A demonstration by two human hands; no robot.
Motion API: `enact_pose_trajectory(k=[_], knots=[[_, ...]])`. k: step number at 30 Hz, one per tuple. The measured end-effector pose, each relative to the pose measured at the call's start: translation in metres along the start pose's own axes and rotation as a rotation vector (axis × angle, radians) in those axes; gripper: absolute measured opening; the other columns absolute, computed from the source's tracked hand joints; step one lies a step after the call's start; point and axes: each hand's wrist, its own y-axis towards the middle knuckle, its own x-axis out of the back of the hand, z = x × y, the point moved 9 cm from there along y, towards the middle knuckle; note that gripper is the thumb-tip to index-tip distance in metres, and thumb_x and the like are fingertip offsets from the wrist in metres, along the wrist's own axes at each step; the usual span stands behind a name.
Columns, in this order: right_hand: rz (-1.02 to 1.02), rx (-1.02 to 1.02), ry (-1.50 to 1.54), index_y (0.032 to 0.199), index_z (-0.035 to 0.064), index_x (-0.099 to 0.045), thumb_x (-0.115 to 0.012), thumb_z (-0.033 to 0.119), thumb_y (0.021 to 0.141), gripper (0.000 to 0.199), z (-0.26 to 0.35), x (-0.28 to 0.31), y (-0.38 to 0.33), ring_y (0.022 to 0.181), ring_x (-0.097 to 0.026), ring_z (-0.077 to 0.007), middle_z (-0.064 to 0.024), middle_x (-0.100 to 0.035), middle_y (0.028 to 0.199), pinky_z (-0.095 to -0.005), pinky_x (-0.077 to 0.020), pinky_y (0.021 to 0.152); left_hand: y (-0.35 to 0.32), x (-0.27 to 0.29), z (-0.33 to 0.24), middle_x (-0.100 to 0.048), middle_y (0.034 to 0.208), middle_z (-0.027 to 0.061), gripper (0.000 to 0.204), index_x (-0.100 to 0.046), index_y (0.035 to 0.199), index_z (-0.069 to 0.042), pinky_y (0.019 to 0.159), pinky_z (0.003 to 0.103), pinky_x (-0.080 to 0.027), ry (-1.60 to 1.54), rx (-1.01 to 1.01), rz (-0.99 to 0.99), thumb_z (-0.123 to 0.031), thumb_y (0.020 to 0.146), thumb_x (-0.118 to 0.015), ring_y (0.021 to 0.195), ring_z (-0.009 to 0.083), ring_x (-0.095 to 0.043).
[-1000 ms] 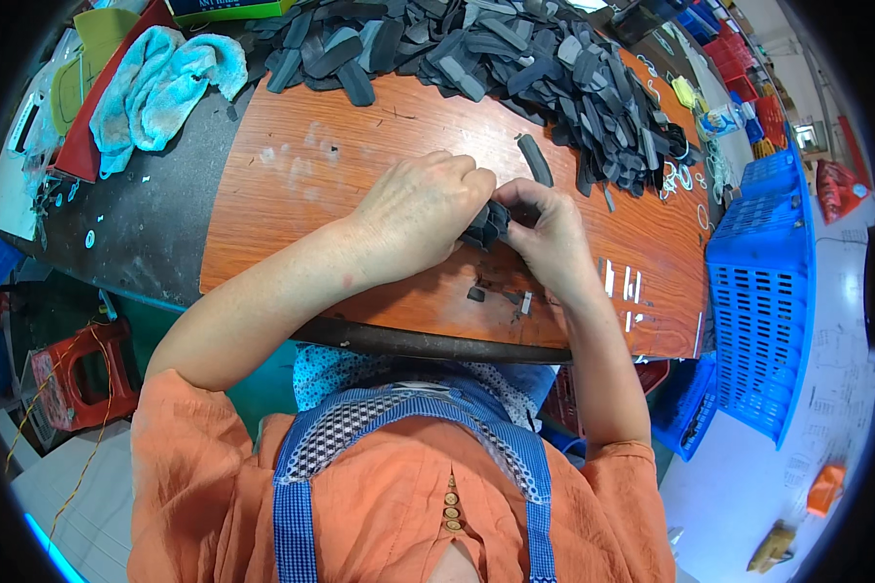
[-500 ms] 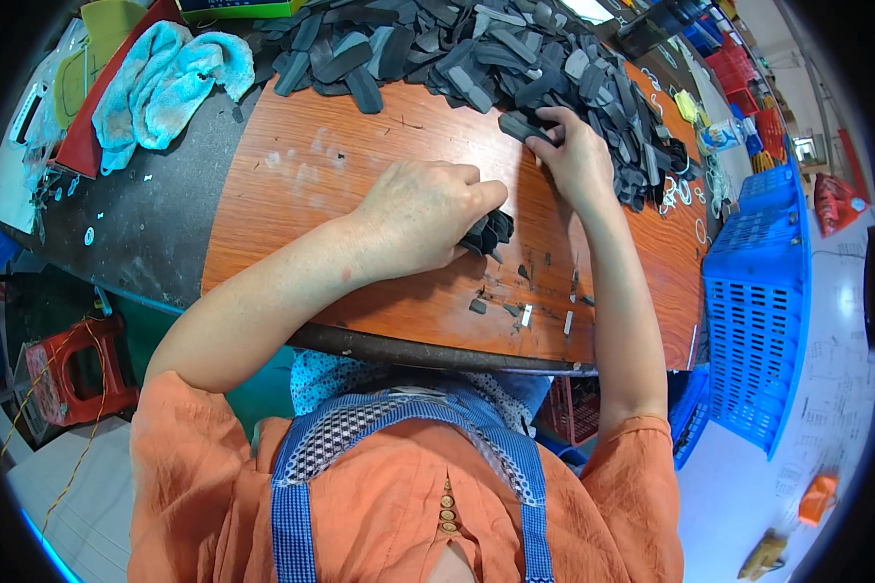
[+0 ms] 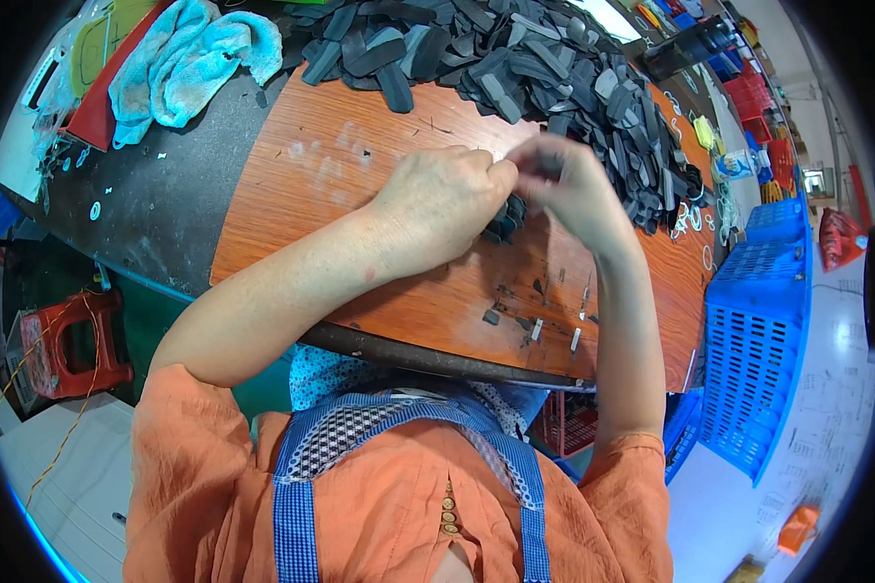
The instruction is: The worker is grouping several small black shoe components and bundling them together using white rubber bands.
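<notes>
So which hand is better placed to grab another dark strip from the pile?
Likely the right hand: it hovers beside the pile of dark strips and looks freer. The left hand rests on the wooden table over a small dark bundle, farther from the pile.

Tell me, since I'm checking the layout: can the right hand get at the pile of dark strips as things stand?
Probably yes. The right hand is raised right beside the pile of dark strips, with nothing between them; it may already pinch one piece, though blur hides that.

Bright, even light; soft shadows under the forearms. The right hand (image 3: 574, 189) is motion-blurred. Fisheye bending and black vignette at the rim.
</notes>
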Motion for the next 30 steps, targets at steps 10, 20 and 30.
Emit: enact_pose_trajectory(k=[10, 20, 30], knots=[[-0.495, 0.130, -0.187, 0.101, 0.0037, -0.074, -0.081, 0.018, 0.085, 0.023, -0.013, 0.037, 0.027, 0.079, -0.070, -0.0194, -0.0080, -0.073, 0.089, -0.0323, -0.0546, 0.075, 0.001, 0.004, 0.022, -0.073, 0.103, 0.0152, 0.050, -0.061, 0.115, -0.006, 0.079, 0.043, -0.057, -0.182, 0.170, 0.081, -0.010, 0.072, -0.085, 0.097, 0.0360, -0.071], [-0.459, -0.155, -0.556, 0.109, 0.0068, -0.075, -0.084, 0.030, 0.081, 0.038, -0.029, 0.039, -0.006, 0.083, -0.073, -0.0245, -0.0096, -0.075, 0.092, -0.0378, -0.0556, 0.077, 0.003, 0.012, 0.055, -0.072, 0.090, 0.0052, 0.034, -0.063, 0.110, -0.003, 0.076, 0.029, -0.054, -0.655, 0.361, -0.141, -0.007, 0.080, -0.079, 0.084, 0.0165, -0.070], [-0.460, -0.109, 0.164, 0.108, 0.0013, -0.070, -0.080, 0.013, 0.088, 0.025, -0.040, 0.034, -0.025, 0.076, -0.069, -0.0145, -0.0076, -0.073, 0.093, -0.0297, -0.0555, 0.065, -0.009, -0.028, 0.056, -0.072, 0.088, 0.0065, 0.027, -0.070, 0.103, -0.002, 0.067, 0.027, -0.057, -1.439, 0.676, -0.036, -0.012, 0.080, -0.082, 0.074, 0.0128, -0.069]])
